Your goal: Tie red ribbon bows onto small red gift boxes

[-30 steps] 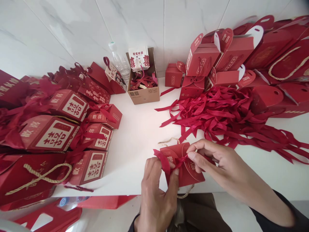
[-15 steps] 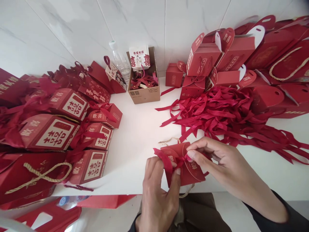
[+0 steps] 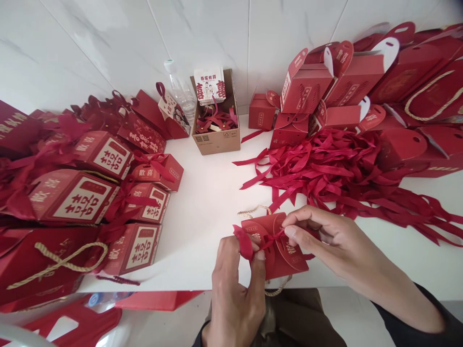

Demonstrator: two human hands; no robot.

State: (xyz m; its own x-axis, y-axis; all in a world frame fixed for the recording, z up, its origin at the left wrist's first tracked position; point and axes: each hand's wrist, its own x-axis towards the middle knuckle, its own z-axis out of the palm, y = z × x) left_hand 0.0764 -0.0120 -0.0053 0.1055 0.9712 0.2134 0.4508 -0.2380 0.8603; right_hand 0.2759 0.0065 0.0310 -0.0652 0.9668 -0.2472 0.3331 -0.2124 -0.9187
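A small red gift box (image 3: 285, 262) with round flaps and gold lettering sits near the table's front edge, cream twisted cords showing behind and in front of it. Across its top runs a red ribbon (image 3: 275, 236), knotted or crossed at the middle. My left hand (image 3: 238, 279), at the box's left side, pinches one end of that ribbon, and a loop of it stands above the fingers. On the right side, my right hand (image 3: 318, 236) pinches the ribbon's other part between thumb and forefinger.
Loose red ribbons (image 3: 325, 168) lie heaped at the right. Finished-looking red boxes (image 3: 87, 197) with bows crowd the left. Against the tiled wall stand a cardboard box (image 3: 217, 142), a clear bottle (image 3: 181, 91) and stacked red boxes (image 3: 307, 86). The white table (image 3: 202, 207) ends just before my body.
My left hand has moved slightly left and down, my right hand slightly right. The ribbon between them is drawn tighter, and the bunch at the middle is smaller.
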